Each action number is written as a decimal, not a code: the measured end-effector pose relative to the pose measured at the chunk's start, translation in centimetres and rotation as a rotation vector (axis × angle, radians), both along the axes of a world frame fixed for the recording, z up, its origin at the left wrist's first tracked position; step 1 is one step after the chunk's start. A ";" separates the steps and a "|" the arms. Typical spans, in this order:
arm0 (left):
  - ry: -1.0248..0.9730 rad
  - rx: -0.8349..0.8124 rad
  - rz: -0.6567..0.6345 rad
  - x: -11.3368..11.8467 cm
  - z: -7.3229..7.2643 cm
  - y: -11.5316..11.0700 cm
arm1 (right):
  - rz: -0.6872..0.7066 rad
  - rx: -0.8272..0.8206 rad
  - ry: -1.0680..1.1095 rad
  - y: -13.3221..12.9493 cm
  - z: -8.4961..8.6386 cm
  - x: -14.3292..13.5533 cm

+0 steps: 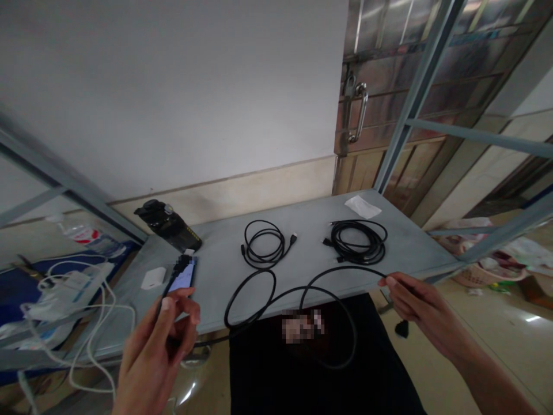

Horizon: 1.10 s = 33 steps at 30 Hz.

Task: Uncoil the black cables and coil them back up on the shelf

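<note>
A black cable (pixel 355 334) hangs in loose loops between my two hands, over the table's front edge and my lap. My left hand (pixel 158 340) is closed round one end of it, with a dark connector (pixel 178 266) pointing up past the fingers. Toward the other end, my right hand (pixel 412 300) pinches the cable, and a second black plug (pixel 401 329) dangles below that hand. On the table, a coiled black cable (pixel 264 249) lies in the middle, its plug facing right. Further right sits a thicker coil of black cable (pixel 358 242) with several connector ends showing.
The grey table (pixel 220 242) also holds a dark bottle (pixel 169 226), a white charger (pixel 153 278), a phone (pixel 186 275) and a white packet (pixel 363 206). White cords (pixel 93 323) tangle at left beside a plastic bottle (pixel 93 237). Metal posts (pixel 417 98) frame the table.
</note>
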<state>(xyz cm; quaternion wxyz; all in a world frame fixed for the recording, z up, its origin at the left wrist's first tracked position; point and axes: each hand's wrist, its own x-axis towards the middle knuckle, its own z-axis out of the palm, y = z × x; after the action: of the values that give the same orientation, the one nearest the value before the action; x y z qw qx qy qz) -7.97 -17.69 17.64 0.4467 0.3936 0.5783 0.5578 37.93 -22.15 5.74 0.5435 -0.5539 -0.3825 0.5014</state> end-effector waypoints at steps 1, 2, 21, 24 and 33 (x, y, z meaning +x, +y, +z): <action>-0.001 0.004 -0.017 0.2 0.0 -0.1 | -0.006 0.004 0.013 -0.1 0.2 -0.2; 0.002 0.005 -0.041 0.4 -0.1 -0.2 | -0.007 0.007 0.023 -0.1 0.4 -0.4; 0.044 -0.182 -0.488 7.0 -7.3 -2.5 | 0.212 0.303 0.001 0.3 3.1 -7.3; 0.020 -0.222 -0.496 9.2 -8.1 -4.3 | 0.241 0.352 0.051 0.7 4.2 -8.6; -0.055 -0.237 -0.630 9.3 -7.8 -5.5 | 0.223 0.316 -0.107 2.0 7.0 -8.4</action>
<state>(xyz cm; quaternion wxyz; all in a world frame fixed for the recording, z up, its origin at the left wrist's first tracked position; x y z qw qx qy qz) 1.37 -23.20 9.87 0.6551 0.4835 0.4766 0.3315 29.52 -20.16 12.72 0.5436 -0.4421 -0.5437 0.4621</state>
